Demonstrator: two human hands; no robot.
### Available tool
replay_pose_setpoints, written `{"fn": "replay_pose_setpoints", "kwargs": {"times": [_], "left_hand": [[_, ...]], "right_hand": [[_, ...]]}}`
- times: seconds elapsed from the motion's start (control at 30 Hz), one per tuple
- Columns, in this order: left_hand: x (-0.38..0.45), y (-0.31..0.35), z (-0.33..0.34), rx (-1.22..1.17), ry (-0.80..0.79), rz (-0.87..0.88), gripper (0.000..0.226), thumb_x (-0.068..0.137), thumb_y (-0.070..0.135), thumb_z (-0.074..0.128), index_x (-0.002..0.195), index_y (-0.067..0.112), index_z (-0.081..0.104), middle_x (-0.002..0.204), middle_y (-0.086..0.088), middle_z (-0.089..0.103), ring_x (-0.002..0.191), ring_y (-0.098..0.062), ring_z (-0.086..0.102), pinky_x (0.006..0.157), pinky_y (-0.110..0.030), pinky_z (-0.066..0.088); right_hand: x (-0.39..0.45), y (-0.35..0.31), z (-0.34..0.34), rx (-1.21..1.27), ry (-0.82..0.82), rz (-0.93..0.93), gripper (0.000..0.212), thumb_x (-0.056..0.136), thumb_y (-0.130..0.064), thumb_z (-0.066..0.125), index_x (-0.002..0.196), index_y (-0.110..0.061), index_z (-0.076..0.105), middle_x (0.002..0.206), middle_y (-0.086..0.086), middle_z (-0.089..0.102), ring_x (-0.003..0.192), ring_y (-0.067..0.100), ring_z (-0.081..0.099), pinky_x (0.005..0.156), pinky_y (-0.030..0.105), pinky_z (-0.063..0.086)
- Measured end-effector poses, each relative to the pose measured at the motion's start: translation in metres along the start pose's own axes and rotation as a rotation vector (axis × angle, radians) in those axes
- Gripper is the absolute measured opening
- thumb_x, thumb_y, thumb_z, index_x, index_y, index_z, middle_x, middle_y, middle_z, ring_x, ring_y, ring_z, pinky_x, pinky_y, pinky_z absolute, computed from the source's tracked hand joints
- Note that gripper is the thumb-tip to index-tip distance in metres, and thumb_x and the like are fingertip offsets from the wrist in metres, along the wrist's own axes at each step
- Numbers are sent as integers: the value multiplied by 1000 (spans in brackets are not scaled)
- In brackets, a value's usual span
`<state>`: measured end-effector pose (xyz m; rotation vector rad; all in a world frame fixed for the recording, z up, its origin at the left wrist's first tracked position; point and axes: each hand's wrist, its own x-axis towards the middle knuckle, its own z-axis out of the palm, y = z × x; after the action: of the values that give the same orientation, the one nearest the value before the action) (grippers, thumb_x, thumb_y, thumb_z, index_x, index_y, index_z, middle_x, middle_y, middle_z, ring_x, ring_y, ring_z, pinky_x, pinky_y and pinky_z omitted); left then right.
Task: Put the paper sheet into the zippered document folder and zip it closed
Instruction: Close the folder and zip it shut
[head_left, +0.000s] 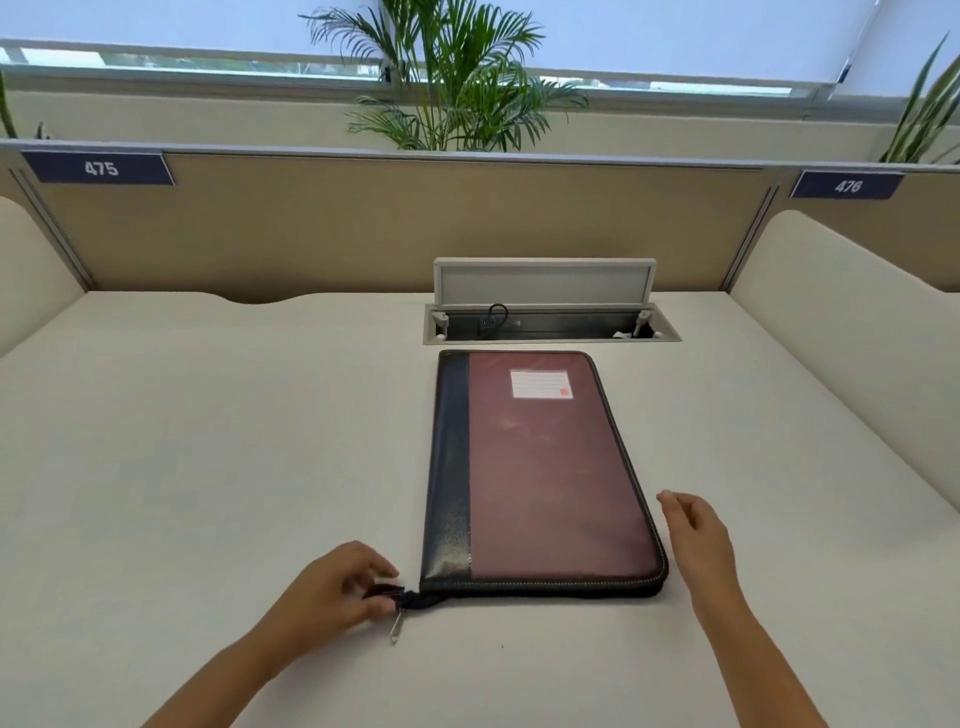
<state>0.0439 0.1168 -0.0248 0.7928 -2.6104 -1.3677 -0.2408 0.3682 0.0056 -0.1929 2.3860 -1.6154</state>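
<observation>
A maroon zippered document folder (540, 478) with a black spine strip lies flat on the white desk (208, 467), its zip run round the edges and closed. My left hand (337, 587) pinches the black zipper end tab (387, 592) at the folder's near left corner; a silver zipper pull (397, 626) lies on the desk just below it. My right hand (696, 540) hovers beside the folder's near right edge, fingers apart and holding nothing. No paper sheet is visible.
An open cable hatch (550, 327) with its lid raised sits in the desk just behind the folder. Beige partition panels (363, 223) wall the back, and curved white dividers (841, 332) stand at both sides. A palm plant (457, 78) rises behind.
</observation>
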Motion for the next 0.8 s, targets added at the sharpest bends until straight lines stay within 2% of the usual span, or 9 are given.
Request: {"fn": "replay_pose_setpoints", "kwargs": {"times": [0.1,0.2,0.27,0.33,0.4,0.5,0.63,0.73,0.8], "left_hand": [[-9,-7,6,99,1,141,35,57,49,73,91,42,65,108,22,54,93,-4,58,80,-14,44],[-13,-11,14,156,76,228,36,58,52,74,92,40,66,110,26,52,100,2,51,84,-8,38],[-13,-14,18,203,119,268,32,66,58,67,92,39,65,107,29,52,97,5,51,82,-8,38],[-13,-16,19,204,162,271,28,72,61,59,90,39,64,103,28,53,95,6,51,80,-8,39],[-13,-15,20,181,202,257,30,73,63,55,85,37,64,99,27,57,94,5,52,79,-7,39],[-12,-16,21,181,246,245,27,74,53,55,77,28,63,102,25,55,91,5,52,76,-7,38],[-10,-18,23,177,260,254,28,75,48,53,82,22,64,102,25,54,89,3,53,74,-8,40],[-10,-20,23,179,262,285,35,74,55,56,80,21,62,100,27,53,85,4,53,71,-8,40],[-10,-21,23,184,271,316,40,75,62,54,75,23,58,99,27,52,83,4,53,69,-9,41]], "right_hand": [[-16,-12,10,-105,41,-248,14,94,-24,50,88,-17,60,90,3,64,81,19,56,64,19,39],[-37,-18,24,-188,-41,-432,16,92,-28,52,76,-28,56,63,-7,57,59,9,51,56,22,40],[-55,-17,37,-267,-126,-525,20,89,-40,50,70,-35,50,57,-11,54,52,7,47,52,20,36],[-75,-11,53,-363,-259,-597,26,83,-54,43,71,-32,50,57,-18,53,52,0,48,50,16,33],[-95,3,71,-451,-374,-662,31,79,-59,40,82,-30,52,47,-19,45,51,-6,45,53,16,31],[-114,19,91,-535,-491,-694,40,74,-65,35,94,-33,49,50,-17,42,57,-7,44,53,12,28],[-118,13,105,-577,-556,-743,53,72,-69,30,98,-32,58,56,-17,41,72,-1,45,57,6,23],[-120,6,112,-601,-631,-748,55,70,-71,37,103,-33,59,75,-9,62,80,7,57,61,15,30],[-122,11,120,-719,-512,-876,49,67,-75,41,90,-35,61,71,-13,66,69,0,61,57,13,29]]}}
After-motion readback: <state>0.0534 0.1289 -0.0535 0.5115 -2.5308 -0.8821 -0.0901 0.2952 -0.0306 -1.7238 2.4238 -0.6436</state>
